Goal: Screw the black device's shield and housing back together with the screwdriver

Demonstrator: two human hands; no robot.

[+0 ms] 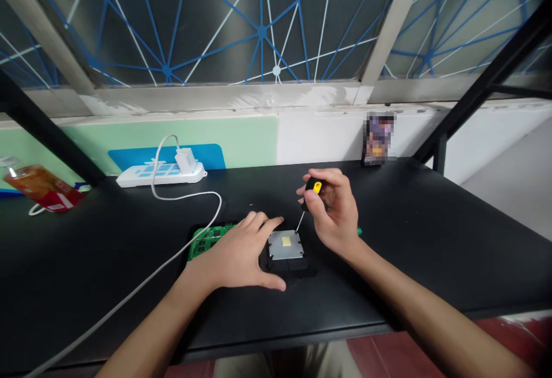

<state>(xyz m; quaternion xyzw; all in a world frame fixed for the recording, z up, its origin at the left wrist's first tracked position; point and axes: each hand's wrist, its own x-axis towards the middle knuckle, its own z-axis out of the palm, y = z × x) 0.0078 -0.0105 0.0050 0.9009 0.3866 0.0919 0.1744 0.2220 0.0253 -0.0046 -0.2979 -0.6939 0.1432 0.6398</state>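
My right hand [334, 208] grips a screwdriver [311, 189] with a black and yellow handle. Its thin shaft slants down, and the tip meets the top right corner of a silver metal plate [280, 251]. A small pale yellow pad [287, 241] sits mid-plate, and dark screws or notches show around the plate's edges. Beneath the plate is a black base [297, 267]. My left hand [241, 251] lies spread at the plate's left side, thumb and fingers apart. Partly covered by that hand is a green circuit board [211, 239] in a black frame.
A white cable [221, 199] runs from a charger [185, 160] in the power strip [161, 174] across the black table [414, 234], passing by the board. A phone [378, 139] leans on the wall. At far left lies a bottle [43, 187]. Black posts [474, 73] flank the table.
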